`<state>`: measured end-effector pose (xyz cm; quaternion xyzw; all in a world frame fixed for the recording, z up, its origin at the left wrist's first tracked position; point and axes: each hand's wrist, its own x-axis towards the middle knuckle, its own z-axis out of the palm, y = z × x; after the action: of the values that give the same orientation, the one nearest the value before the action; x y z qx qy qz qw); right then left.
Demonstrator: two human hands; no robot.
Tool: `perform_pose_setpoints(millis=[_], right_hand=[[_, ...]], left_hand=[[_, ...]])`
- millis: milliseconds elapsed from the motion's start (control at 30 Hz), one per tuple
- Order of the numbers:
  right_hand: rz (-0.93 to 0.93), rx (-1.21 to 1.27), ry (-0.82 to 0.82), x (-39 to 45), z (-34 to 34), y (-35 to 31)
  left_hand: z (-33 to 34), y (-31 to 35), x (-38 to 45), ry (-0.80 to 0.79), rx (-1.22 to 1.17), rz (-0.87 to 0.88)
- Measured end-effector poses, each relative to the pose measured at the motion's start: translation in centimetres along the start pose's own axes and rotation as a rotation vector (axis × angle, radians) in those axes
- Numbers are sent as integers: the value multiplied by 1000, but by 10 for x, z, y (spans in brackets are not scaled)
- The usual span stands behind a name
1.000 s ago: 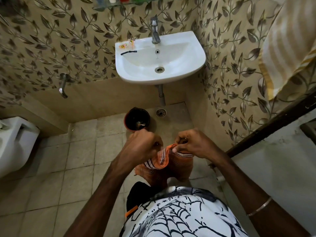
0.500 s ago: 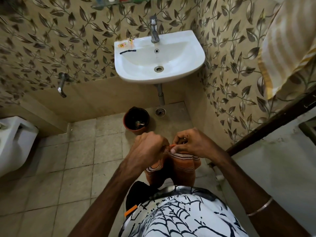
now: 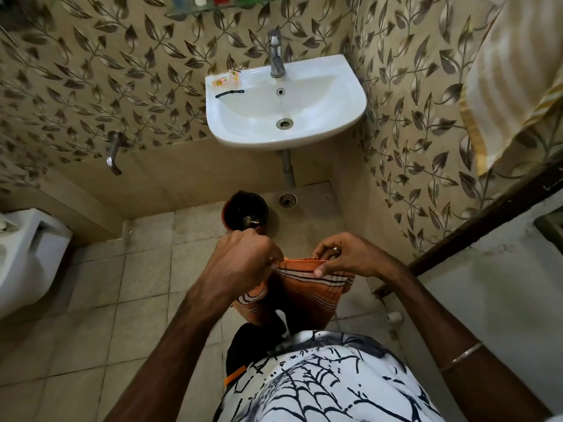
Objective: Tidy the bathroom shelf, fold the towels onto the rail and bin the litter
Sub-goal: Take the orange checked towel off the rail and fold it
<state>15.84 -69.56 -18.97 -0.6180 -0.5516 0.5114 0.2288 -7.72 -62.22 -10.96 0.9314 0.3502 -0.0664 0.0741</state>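
An orange towel (image 3: 307, 295) with white and dark stripes hangs in front of my body, held by its top edge. My left hand (image 3: 243, 258) grips its left corner in a closed fist. My right hand (image 3: 344, 254) pinches the right part of the edge, thumb over the fold. A cream and yellow striped towel (image 3: 511, 77) hangs at the upper right. A small dark bin (image 3: 245, 210) stands on the floor under the white sink (image 3: 335, 117). Small orange wrappers (image 3: 227, 79) and a black hair clip (image 3: 230, 93) lie on the sink's left rim. A glass shelf (image 3: 213, 4) with bottles shows at the top.
A chrome tap (image 3: 276, 54) rises at the back of the sink. A wall tap (image 3: 112, 152) sticks out at the left, and a white toilet (image 3: 27, 257) sits at the far left. A floor drain (image 3: 287, 198) lies beside the bin. A dark door frame (image 3: 487, 217) crosses the right.
My two hands moved slightly apart, spreading the orange towel's top edge flatter between them. The towel now hangs wider.
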Motion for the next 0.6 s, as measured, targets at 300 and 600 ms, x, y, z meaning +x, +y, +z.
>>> perform_pose_setpoints(millis=[300,600], right_hand=[[-65,-28,223,-1,8,-16],[-182,-154,239,-11,17,-39]], left_hand=[[4,-12,-5,8,-32,-36],[11,8,10,-111,-245,-70]])
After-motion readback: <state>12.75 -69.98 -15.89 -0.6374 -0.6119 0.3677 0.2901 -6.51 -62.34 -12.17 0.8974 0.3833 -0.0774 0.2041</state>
